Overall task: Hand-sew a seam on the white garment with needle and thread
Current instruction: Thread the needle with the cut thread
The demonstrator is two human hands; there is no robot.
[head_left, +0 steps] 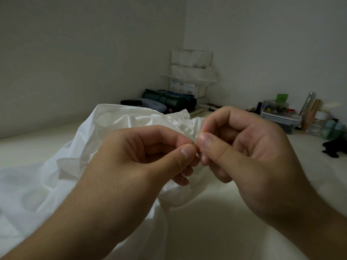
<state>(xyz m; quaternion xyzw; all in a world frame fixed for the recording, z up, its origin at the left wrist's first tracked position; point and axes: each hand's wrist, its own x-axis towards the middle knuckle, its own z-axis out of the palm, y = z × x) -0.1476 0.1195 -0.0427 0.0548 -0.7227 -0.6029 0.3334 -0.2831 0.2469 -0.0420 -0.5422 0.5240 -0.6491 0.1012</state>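
Centrally, two hands are meeting fingertip to fingertip: the left hand (150, 156) is pinching a thin needle (193, 138) between thumb and forefinger, and the right hand (242, 147) is pinching something fine beside it, too small to tell. Behind them the white garment (47, 181) is lying crumpled at lower left. At right, one clear lidded box (279, 117) is holding small coloured bits. No writing is legible.

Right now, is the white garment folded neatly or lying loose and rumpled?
Rumpled. The white garment lies bunched in loose creases on the pale surface, with its ruffled edge raised behind the left hand and right hand.
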